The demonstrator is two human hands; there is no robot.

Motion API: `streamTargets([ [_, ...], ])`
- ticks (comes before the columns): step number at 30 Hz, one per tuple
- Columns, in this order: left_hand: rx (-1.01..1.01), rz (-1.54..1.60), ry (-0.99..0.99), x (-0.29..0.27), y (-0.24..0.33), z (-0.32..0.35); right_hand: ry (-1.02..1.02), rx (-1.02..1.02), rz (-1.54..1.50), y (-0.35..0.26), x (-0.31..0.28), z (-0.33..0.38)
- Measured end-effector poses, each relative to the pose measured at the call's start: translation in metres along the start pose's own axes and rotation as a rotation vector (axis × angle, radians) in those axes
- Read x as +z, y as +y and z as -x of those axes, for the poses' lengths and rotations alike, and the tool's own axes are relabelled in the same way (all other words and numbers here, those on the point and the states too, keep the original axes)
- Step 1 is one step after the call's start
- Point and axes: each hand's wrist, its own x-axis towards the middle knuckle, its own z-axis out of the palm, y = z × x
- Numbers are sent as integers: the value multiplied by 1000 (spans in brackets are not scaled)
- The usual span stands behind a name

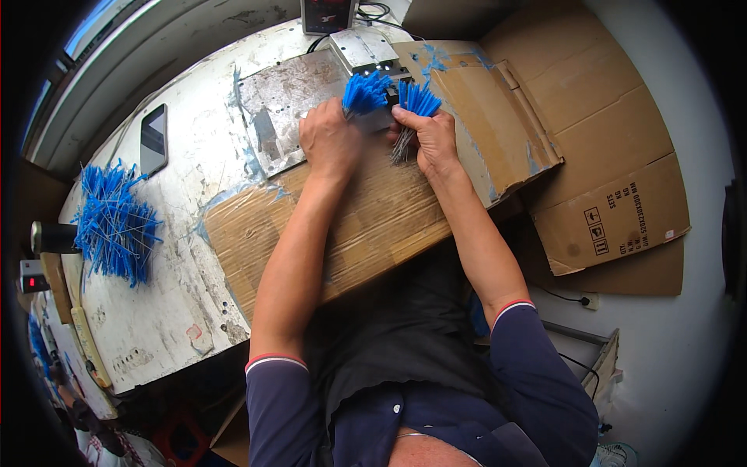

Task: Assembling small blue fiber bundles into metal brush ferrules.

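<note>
My left hand [331, 142] is closed around a bundle of thin wires with blue ends [366, 93]; the blue ends stick out past its fingers, away from me. In my right hand [430, 142] is a second bundle of blue-ended wires [420, 99], thumb across it, with bare metal stems [403, 145] hanging below the grip. Both bundles are held close to a small metal machine [362, 50] with a black part at its front. Under the hands lie a worn metal plate [292, 89] and brown cardboard [261, 233] along the near table edge. My fingertips are partly hidden.
A loose heap of blue-ended wires [117, 226] lies at the left on the white table [183, 272], beside a black cylinder [56, 237]. Nearby are a phone [154, 138] and a power strip [91, 350]. A control box [328, 15] stands behind; cardboard flaps [607, 179] spread right.
</note>
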Motion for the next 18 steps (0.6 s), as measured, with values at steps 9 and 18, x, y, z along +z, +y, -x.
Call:
streamTargets([
  [9,-147,228,122,6,-10,-3,-75,135,176,-1,-6,-7],
  [18,-120,665,71,8,-8,3,-226,73,410,6,12,1],
])
